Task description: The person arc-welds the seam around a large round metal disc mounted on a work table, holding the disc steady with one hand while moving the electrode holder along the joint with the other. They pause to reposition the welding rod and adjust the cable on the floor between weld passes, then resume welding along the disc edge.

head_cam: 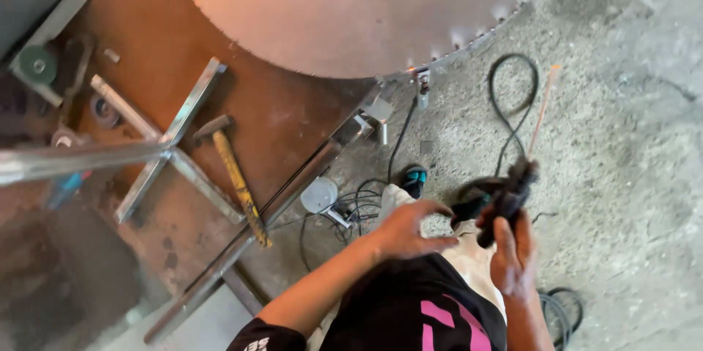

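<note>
Your right hand (512,252) is closed around the black welding electrode holder (507,201), above the concrete floor (630,175) in front of your knees. The thin rod (542,106) clamped in it has its long axis running up and slightly right, away from you. Your left hand (406,228) is released, fingers curled loosely, just beside the holder and not touching it. You have one holder and one rod. One yellow-handled hammer (236,175) lies on the rusty steel table (154,29), near welded steel bars (157,150). One big toothed circular saw blade (351,7) overhangs the table edge. Black cables (509,95) loop on the floor.
</note>
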